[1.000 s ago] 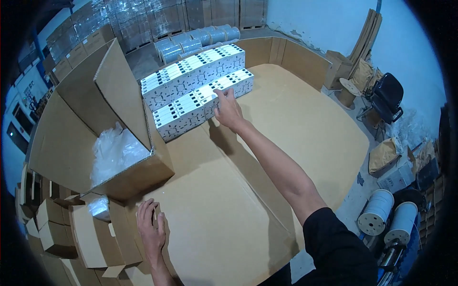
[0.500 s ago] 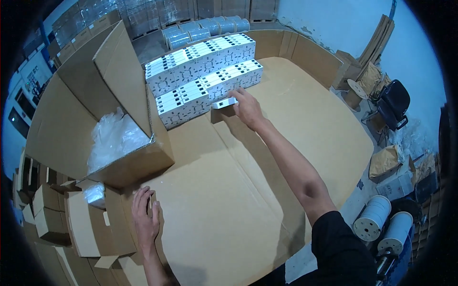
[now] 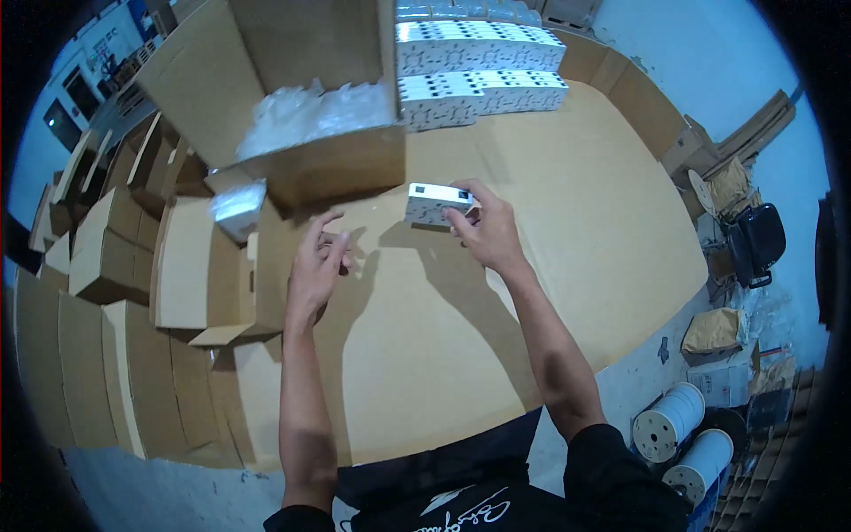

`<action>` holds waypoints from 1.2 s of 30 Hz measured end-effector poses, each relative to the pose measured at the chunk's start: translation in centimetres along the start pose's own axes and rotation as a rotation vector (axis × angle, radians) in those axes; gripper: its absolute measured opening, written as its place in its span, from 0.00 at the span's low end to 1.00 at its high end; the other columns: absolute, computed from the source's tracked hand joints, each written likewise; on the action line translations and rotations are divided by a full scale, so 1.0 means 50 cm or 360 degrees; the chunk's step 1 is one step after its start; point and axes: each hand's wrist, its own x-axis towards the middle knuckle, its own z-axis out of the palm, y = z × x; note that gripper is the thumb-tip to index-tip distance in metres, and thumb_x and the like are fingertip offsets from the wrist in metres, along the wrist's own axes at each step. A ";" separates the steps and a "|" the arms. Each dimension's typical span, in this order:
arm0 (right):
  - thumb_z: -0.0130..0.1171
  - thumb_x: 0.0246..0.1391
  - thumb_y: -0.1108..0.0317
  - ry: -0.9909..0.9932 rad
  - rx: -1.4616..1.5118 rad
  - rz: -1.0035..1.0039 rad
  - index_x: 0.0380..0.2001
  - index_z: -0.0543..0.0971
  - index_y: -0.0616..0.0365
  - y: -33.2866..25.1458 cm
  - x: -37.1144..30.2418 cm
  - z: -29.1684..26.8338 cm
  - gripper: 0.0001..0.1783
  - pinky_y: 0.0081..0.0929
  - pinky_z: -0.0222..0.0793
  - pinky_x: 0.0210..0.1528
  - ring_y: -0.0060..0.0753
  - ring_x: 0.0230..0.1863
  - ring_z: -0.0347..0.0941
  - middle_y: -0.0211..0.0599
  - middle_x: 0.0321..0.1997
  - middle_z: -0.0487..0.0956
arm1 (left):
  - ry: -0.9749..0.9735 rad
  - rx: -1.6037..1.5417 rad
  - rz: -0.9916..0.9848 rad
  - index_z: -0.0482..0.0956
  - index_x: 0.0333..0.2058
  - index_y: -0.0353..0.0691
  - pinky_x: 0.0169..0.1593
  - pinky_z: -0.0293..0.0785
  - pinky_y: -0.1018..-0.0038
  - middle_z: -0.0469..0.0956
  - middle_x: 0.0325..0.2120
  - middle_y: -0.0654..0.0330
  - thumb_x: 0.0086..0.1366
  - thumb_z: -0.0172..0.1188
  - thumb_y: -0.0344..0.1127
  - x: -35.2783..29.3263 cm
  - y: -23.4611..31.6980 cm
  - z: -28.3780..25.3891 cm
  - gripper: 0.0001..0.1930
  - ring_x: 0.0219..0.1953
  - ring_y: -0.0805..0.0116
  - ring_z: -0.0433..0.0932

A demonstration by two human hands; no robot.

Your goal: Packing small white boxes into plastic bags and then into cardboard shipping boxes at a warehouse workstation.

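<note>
A small white carton [image 3: 429, 205] with dark square marks on top is gripped at its right end by my right hand [image 3: 486, 229], just above the cardboard-covered table [image 3: 425, 355]. My left hand [image 3: 318, 266] hovers to the left of it, fingers apart and slightly curled, holding nothing. Rows of matching white cartons [image 3: 479, 49] stand stacked at the far side of the table. Left of them is a large open cardboard box [image 3: 328, 168] with clear plastic bags [image 3: 310, 115] inside.
Left of my left hand lies an open cardboard carton [image 3: 191, 266] with a plastic-wrapped white package [image 3: 238, 211] in it. More brown boxes [image 3: 115, 239] crowd the left side. Beyond the right table edge are a black chair [image 3: 755, 244] and white cable spools [image 3: 669, 421].
My right hand has drawn a white carton away from the stack toward me. My left hand has come up and inward from the near left. The view has shifted.
</note>
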 end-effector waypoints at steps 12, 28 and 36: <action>0.63 0.61 0.75 -0.0277 0.0310 -0.0060 0.50 0.77 0.65 -0.082 -0.063 0.168 0.15 0.26 0.78 0.37 0.26 0.34 0.81 0.39 0.41 0.83 | -0.0052 -0.0594 -0.0481 0.74 0.47 0.44 0.30 0.77 0.76 0.80 0.30 0.60 0.77 0.52 0.51 -0.020 0.025 -0.045 0.16 0.28 0.74 0.78; 0.60 0.57 0.85 -0.0027 0.0474 -0.0151 0.59 0.67 0.62 0.016 -0.030 0.192 0.27 0.32 0.79 0.56 0.37 0.55 0.81 0.48 0.52 0.81 | 0.0104 -0.0212 0.0158 0.66 0.58 0.37 0.56 0.75 0.74 0.79 0.46 0.55 0.65 0.59 0.15 0.013 -0.037 0.004 0.24 0.51 0.69 0.78; 0.58 0.55 0.84 -0.0157 0.0418 -0.0143 0.60 0.68 0.63 0.002 -0.028 0.182 0.28 0.34 0.77 0.58 0.41 0.56 0.80 0.50 0.53 0.81 | 0.0173 -0.0086 0.0251 0.64 0.61 0.37 0.62 0.74 0.67 0.76 0.54 0.50 0.61 0.61 0.19 0.000 -0.031 0.000 0.30 0.57 0.61 0.78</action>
